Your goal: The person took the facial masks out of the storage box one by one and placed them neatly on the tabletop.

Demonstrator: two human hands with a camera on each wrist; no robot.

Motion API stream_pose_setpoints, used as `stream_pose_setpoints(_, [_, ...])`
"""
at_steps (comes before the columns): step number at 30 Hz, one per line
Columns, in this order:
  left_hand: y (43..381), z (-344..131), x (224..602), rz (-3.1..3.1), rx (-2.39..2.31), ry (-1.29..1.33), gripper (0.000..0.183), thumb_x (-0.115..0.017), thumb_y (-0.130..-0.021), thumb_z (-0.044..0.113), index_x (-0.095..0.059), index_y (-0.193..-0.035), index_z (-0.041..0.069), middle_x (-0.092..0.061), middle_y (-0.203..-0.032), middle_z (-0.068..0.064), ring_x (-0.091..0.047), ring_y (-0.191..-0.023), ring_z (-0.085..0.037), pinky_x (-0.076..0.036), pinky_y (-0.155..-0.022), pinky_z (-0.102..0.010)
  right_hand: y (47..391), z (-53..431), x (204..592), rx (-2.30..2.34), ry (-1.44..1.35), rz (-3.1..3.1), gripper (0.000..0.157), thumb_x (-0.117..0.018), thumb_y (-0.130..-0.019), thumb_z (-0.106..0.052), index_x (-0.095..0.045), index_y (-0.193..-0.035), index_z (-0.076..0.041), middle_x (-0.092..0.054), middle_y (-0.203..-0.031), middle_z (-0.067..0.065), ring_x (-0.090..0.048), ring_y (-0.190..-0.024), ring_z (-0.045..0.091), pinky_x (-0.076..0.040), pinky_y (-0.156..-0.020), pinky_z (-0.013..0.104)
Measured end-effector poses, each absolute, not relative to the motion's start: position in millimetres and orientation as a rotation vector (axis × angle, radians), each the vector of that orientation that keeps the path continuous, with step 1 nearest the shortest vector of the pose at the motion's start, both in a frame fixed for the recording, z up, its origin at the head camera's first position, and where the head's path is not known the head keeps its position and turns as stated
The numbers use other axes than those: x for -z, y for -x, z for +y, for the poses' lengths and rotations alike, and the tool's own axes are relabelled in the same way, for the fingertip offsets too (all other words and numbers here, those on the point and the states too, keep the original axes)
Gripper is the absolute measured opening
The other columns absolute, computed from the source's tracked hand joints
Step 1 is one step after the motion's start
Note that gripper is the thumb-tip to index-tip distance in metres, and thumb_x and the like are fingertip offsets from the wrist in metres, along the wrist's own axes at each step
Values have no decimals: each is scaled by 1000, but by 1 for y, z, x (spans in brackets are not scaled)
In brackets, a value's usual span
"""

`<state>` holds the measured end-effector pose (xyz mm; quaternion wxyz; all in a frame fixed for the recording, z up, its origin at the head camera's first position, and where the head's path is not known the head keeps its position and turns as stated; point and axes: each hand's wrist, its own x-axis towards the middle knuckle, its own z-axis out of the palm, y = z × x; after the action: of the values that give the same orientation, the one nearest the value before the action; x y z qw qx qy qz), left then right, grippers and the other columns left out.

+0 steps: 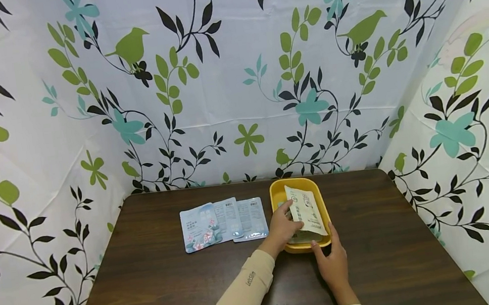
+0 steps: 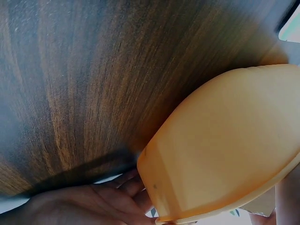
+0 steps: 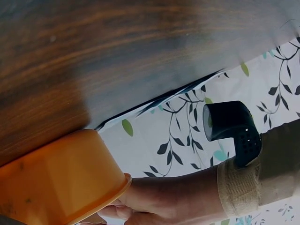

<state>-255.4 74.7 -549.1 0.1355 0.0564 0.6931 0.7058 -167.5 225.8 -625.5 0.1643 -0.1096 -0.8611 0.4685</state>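
Observation:
A yellow plastic basket [image 1: 300,179] stands near the back of the table, right of its middle. In it a cream printed packet [image 1: 308,210] lies tilted, over another pale greenish packet [image 1: 304,237]. My left hand [image 1: 279,225] reaches over the basket's left rim and pinches the cream packet's left edge. Around the front right corner of the basket my right hand [image 1: 334,263] grips, thumb at the front and fingers along the side. The left wrist view shows the basket's outer wall [image 2: 220,145]. In the right wrist view the left hand [image 3: 150,201] shows past the rim.
Left of the basket three pale blue packets overlap in a row; the leftmost packet [image 1: 200,227] has pink flowers on its front. A dark wooden table [image 1: 161,295] meets leaf-patterned cloth [image 1: 242,97] behind and beside it. A black camera [image 3: 234,124] sits on the left cuff.

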Motion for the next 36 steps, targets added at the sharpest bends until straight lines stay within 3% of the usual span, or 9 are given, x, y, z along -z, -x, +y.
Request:
stream_pose_setpoints(19, [265,65,534,2034,-2063,-167,83,-72,-86,-6,-36,-159,11,-44,-159,-17,-52,-140,-33,-57,-98,-37,168,225,624,-1328,298,-2447,79,-66,-98,-34,-24,-164,-20,-41,-160,23,-45,-142,46,-36,-113,67])
stream_pose_setpoints(26, [268,62,523,2003,-2081,-173,82,-72,-89,-4,-35,-160,15,-49,-155,-15,-56,-137,-30,-56,-100,-39,167,225,624,-1343,300,-2433,79,-66,-99,-35,-25,-164,-20,-41,-160,22,-44,-143,45,-35,-113,66])
stream_pose_setpoints(36, [271,57,508,1960,-2160,-229,83,-71,-89,-6,-35,-160,17,-45,-157,-15,-59,-134,-30,-59,-95,-36,167,226,624,-1347,288,-2434,79,-65,-99,-39,-24,-164,-20,-40,-161,21,-44,-143,43,-35,-114,66])
